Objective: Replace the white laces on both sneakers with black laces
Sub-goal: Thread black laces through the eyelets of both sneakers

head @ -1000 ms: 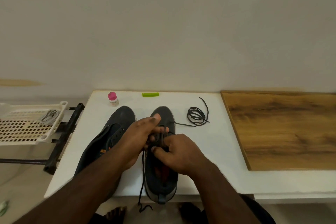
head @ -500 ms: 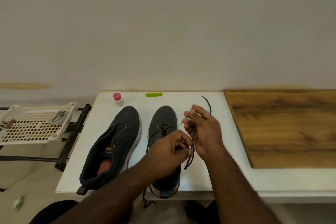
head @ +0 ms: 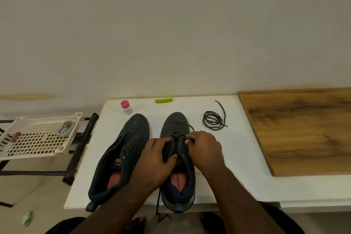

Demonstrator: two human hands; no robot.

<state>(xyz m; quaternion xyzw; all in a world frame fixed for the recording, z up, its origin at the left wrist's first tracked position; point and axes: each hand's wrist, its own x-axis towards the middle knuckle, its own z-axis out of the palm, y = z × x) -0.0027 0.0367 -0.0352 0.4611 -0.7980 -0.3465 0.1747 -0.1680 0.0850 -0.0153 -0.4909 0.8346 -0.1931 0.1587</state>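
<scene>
Lacing proceeds on the right-hand sneaker while its mate waits. At far left, off the surface [head: 237, 157], a perforated basket [head: 38, 138] on a dark rack holds a pale bundle that may be the removed white laces; this cannot be told for certain. Near the surface's far edge stand a pink-capped bottle [head: 126, 107] and a green clip [head: 163, 100]. The left sneaker [head: 123, 157] lies toward the left edge, eyelets empty, its heel overhanging the near edge. The left hand [head: 153, 159] grips the left flank of the right sneaker [head: 177, 167], thumb curled in over the tongue. The right hand [head: 204, 150] pinches the black lace [head: 175, 135] at the upper eyelets; only the lowest rows near the toe are crossed. One free end trails over the near edge and hangs toward the floor. The spare black lace [head: 213, 119] is coiled near the far edge, well apart from both sneakers, just left of a wooden board [head: 303, 129].

Risks, as judged: the hanging end may snag or drag, pulling the two ends uneven; a sharp pull could draw lace back through the crossed rows; either overhanging heel may tip its sneaker off the near edge if nudged; a skipped eyelet is easy, dark lace against dark upper.
</scene>
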